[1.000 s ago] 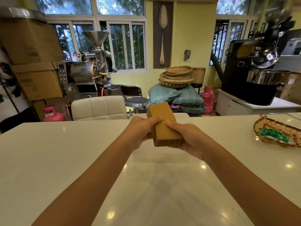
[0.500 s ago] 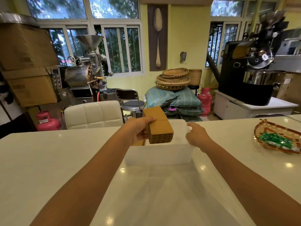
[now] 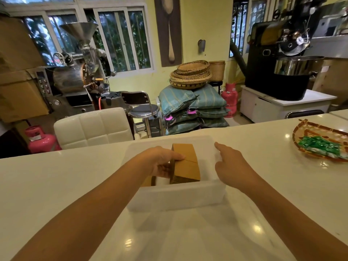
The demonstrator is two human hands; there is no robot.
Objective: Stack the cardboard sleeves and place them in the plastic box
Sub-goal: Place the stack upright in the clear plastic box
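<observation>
Inside the plastic box (image 3: 177,196), left hand (image 3: 162,162) grips sleeve stack (image 3: 186,164); right hand (image 3: 231,166) points.

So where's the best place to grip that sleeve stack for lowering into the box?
Probably across its thickness at one long side, coming from the left, as the left hand does now: thumb on the top face, fingers underneath. The sleeve stack is loose flat layers, so pinching the faces together should keep them aligned. The right hand is at the box rim, not touching the stack.
</observation>
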